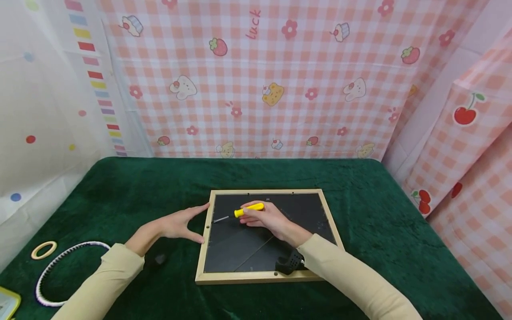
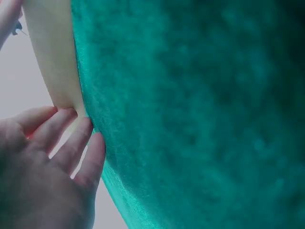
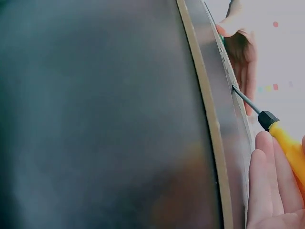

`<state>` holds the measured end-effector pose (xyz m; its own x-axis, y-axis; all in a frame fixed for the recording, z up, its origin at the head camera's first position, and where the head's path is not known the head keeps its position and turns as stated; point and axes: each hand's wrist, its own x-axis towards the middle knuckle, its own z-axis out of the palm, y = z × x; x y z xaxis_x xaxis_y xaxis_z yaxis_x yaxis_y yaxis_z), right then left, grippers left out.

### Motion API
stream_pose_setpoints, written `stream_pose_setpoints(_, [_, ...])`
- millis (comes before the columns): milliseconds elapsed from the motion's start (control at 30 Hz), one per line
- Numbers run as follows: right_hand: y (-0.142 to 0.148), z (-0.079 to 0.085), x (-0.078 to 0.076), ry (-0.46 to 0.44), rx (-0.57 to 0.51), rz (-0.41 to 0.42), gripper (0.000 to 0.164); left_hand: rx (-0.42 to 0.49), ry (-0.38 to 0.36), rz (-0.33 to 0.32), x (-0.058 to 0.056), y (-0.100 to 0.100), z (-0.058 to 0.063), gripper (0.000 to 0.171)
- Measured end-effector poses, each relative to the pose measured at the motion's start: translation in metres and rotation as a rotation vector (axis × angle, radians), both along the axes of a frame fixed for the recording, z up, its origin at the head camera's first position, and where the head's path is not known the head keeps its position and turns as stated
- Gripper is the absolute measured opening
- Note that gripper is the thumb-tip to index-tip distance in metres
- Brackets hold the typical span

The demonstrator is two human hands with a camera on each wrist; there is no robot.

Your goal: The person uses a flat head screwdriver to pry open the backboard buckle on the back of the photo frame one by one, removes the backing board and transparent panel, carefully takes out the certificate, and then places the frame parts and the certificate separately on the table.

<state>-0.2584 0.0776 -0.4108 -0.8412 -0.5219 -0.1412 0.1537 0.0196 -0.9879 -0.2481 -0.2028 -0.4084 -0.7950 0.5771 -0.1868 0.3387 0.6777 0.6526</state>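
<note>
A light wooden frame [image 1: 224, 278] with a black backing board [image 1: 240, 249] lies flat on the green cloth. My right hand [image 1: 268, 220] holds a screwdriver [image 1: 250, 209] by its yellow handle, its metal shaft pointing left. In the right wrist view the tip of the screwdriver [image 3: 288, 145] meets the inner edge of the frame's side. My left hand [image 1: 178, 224] spreads its thumb and fingers against the frame's left side. Seen from the left wrist, the straight fingertips [image 2: 81, 129] press on the outer edge of the wood.
Left of the frame lie a white-and-dark hoop [image 1: 50, 278] and a small cream ring [image 1: 44, 250]. A yellow-edged item [image 1: 12, 302] pokes in at the lower left corner. A dark green cloth [image 1: 380, 213] covers the table, with patterned curtains [image 1: 256, 89] behind it.
</note>
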Motion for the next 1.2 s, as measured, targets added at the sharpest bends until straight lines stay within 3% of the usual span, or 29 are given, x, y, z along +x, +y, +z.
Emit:
stream_pose_setpoints(500, [-0.003,0.006,0.003,-0.026,-0.084,0.043,0.043,-0.031,0.034,-0.01,0.0,0.0,-0.001,0.104])
stream_pose_setpoints(700, [-0.009,0.009,0.01,-0.014,-0.055,-0.021,0.041,-0.032,0.041,-0.016,0.002,0.0,-0.001,0.104])
stream_pose_setpoints(867, [-0.014,0.014,0.015,0.022,-0.014,-0.07,0.039,-0.03,0.044,-0.019,0.002,0.001,-0.002,0.104])
stream_pose_setpoints(1000, [-0.018,0.028,0.022,0.068,0.019,-0.083,0.035,-0.028,0.042,-0.02,0.002,0.0,-0.002,0.103])
stream_pose_setpoints(1200, [-0.031,0.032,0.019,0.173,0.094,-0.116,0.03,-0.028,0.032,-0.018,0.003,0.0,0.0,0.103])
